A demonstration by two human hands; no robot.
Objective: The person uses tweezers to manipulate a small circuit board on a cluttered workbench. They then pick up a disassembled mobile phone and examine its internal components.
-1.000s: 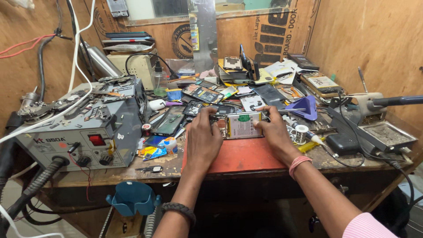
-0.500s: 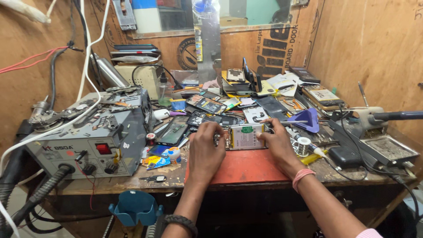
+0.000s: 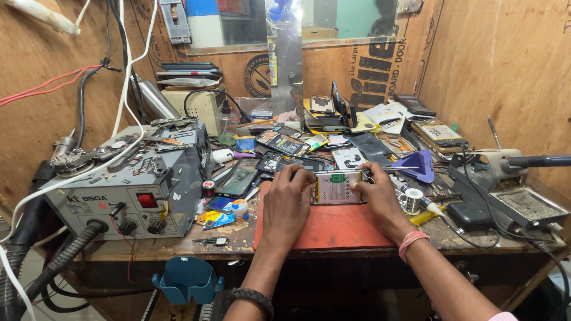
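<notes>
Plywood walls (image 3: pixel 499 65) box in the bench on 3 sides, raw grain, w/ brown cardboard across the back. Wooden tabletop (image 3: pixel 178 245), scuffed & stained, crowded w/ parts. Far left: grey metal hot-air rework station (image 3: pixel 128 190), boxy, red switch & 2 black knobs on front, loose boards piled on top, thick ribbed black hose out of the front. Right edge: dark square metal tray (image 3: pixel 526 205), flat & dull, w/ a black-handled tool above it. Center front: red-orange rubber mat (image 3: pixel 333 229), smooth rectangle. Blue plastic cup (image 3: pixel 187 279) hangs below the tabletop edge. Dark glossy phone (image 3: pixel 238 178) lies left of the mat. Purple plastic triangle tool (image 3: pixel 419 163) to the right, small solder spool (image 3: pixel 411 199) near it.

Opened phone (image 3: pixel 336 187), back off, pale battery w/ green label showing, lies flat at the mat's rear edge, between both hands. Left hand (image 3: pixel 288 202) sits at its left end, fingers (image 3: pixel 297 175) curled over that end and touching it; black bracelet on that wrist. Right hand (image 3: pixel 380 196) at the right end, fingers pinched on the edge near the top corner; pink band on wrist. Both grips closed on the phone, not lifting it.
</notes>
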